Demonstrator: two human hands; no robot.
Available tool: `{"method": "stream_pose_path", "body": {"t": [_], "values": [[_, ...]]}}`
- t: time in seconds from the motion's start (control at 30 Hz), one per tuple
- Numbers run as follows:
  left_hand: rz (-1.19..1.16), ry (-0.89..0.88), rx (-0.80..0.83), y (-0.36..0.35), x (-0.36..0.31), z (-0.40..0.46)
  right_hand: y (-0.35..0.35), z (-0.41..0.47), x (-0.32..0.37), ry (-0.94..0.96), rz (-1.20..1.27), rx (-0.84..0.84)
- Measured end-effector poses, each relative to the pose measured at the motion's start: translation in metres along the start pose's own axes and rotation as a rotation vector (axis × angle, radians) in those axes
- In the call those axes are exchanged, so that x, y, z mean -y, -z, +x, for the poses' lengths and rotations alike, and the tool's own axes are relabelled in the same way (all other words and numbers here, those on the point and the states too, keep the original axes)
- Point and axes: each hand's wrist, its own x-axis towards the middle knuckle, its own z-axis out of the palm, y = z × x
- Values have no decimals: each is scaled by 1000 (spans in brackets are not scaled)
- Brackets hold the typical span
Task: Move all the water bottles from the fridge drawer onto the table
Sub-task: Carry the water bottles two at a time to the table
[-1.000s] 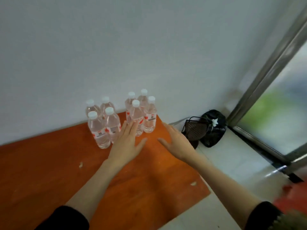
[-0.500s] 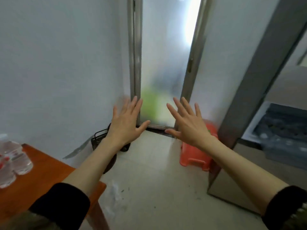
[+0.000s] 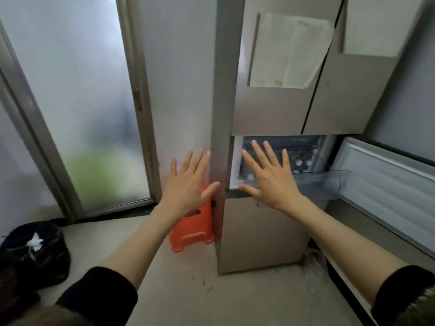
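From the head camera, two bare arms with black sleeves pushed up reach out in front of the person. The left hand (image 3: 187, 182) is flat and wide, with all its fingers spread, and it holds nothing. It hangs in the air in front of the orange stool (image 3: 191, 228), which stands on the floor right beside the fridge (image 3: 261, 234). The right hand (image 3: 270, 178) is spread wide too, palm down, and it is empty as well. It hovers in front of the open fridge drawer (image 3: 294, 158), which sits in the middle of the fridge, under the two closed top doors. Inside the drawer are small white round tops that look like the caps of water bottles (image 3: 300, 164), but they are blurry, so I cannot count them. A clear plastic bin (image 3: 329, 184) sticks out to the right of the drawer, on the inside of the open fridge door (image 3: 386, 182). A pale paper (image 3: 289, 50) is stuck on the top left fridge door. On the left is a frosted glass door (image 3: 77, 90), and a black bag (image 3: 35, 252) sits on the floor in the bottom left corner.
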Motion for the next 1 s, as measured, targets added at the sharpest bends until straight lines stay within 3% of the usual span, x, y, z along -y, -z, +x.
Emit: {"method": "stream_pose_path", "body": {"t": [0.27, 0.67, 0.8, 1.0], "values": [[-119, -125, 60, -80, -58, 127, -63, 47, -118, -160, -64, 94], [-249, -250, 294, -183, -176, 268, -160, 69, -282, -371, 4, 282], [-337, -178, 371, -217, -216, 313, -199, 88, -344, -393, 116, 292], [-681, 133, 478, -278, -273, 376, -244, 121, -425, -319, 348, 323]]}}
